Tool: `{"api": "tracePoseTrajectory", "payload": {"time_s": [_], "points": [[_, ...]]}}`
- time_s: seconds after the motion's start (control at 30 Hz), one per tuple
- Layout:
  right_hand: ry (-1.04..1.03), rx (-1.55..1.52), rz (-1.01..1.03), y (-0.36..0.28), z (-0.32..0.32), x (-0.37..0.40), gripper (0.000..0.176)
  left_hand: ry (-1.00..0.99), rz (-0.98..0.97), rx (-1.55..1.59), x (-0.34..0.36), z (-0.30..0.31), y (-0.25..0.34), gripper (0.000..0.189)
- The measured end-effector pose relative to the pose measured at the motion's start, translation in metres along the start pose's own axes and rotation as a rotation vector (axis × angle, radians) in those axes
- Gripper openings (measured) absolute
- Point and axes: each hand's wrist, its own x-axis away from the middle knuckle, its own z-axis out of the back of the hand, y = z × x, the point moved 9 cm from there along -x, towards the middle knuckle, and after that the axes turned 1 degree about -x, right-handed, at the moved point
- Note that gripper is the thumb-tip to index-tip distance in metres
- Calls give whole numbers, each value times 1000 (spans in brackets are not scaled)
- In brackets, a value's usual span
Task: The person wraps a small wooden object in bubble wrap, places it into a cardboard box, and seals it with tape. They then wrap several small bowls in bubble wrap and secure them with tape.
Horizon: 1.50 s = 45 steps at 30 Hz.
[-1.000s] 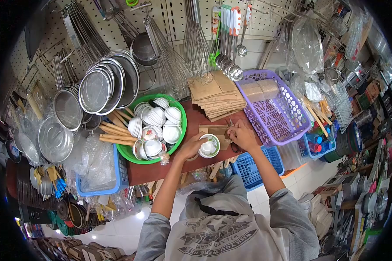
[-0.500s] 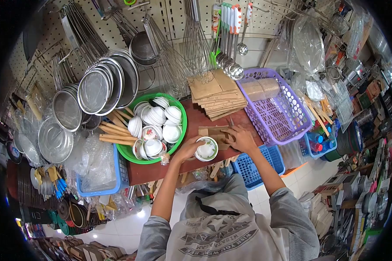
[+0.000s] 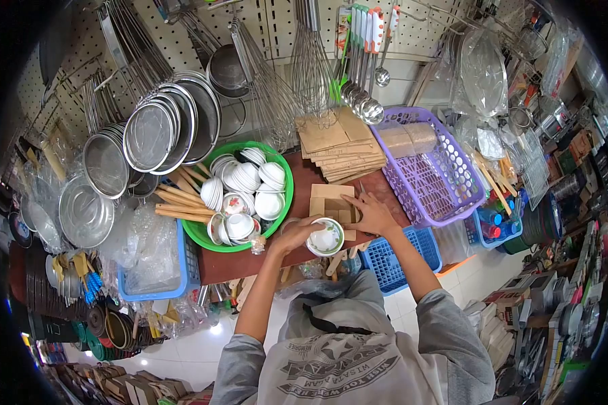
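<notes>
My left hand (image 3: 300, 235) holds a small white bowl (image 3: 325, 237) with a green rim and floral pattern, at the front edge of the red-brown table (image 3: 216, 265). Just beyond the bowl, a small brown cardboard box (image 3: 332, 200) stands with its top open. My right hand (image 3: 371, 214) touches the box's right side, its fingers spread. To the left, a round green basin (image 3: 288, 196) holds several white bowls, some with red flowers. Flat brown cardboard pieces (image 3: 341, 145) lie stacked behind the box.
A purple basket (image 3: 446, 214) with a wrapped brown bundle stands on the right. Blue baskets (image 3: 402, 260) are below the table edge. Sieves (image 3: 148, 135), whisks (image 3: 311, 67) and ladles (image 3: 368, 108) hang from the pegboard. Wooden handles (image 3: 182, 210) reach the basin's left side.
The cardboard, flatter before, now stands up as an open box under my right hand. The bowl in my left hand has shifted slightly right and tilted.
</notes>
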Motion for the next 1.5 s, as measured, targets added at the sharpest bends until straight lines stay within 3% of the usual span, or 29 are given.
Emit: {"api": "tracePoseTrajectory", "payload": {"time_s": [0.3, 0.4, 0.5, 0.63, 0.9, 1.03, 1.23, 1.3, 1.43, 1.5], "points": [[13, -7, 24, 5, -1, 0, 81, 14, -5, 9, 4, -13, 27, 55], [25, -6, 35, 7, -3, -1, 82, 104, -3, 41, 16, -7, 42, 43], [24, -7, 9, 6, 0, -2, 83, 129, -67, 202, -1, 4, 21, 43], [-78, -40, -80, 3, 9, -2, 87, 317, -127, 81, 8, 27, 22, 42], [-49, -136, 23, 7, -11, -12, 95, 352, -116, 111, -27, 35, -24, 40], [-6, -196, 88, -3, -9, -13, 93, 431, -231, 122, -45, 35, -33, 40], [50, -310, 57, 11, -26, -14, 76, 567, -160, 135, -47, 29, -39, 44], [121, -409, -31, 24, -35, -20, 66, 648, -95, 134, -28, 27, -28, 47], [182, -569, -213, 35, -37, -25, 46, 673, -151, 197, -33, 28, -41, 48], [258, -493, -254, 29, -26, -25, 41, 643, -185, 177, -32, 27, -40, 48]]}}
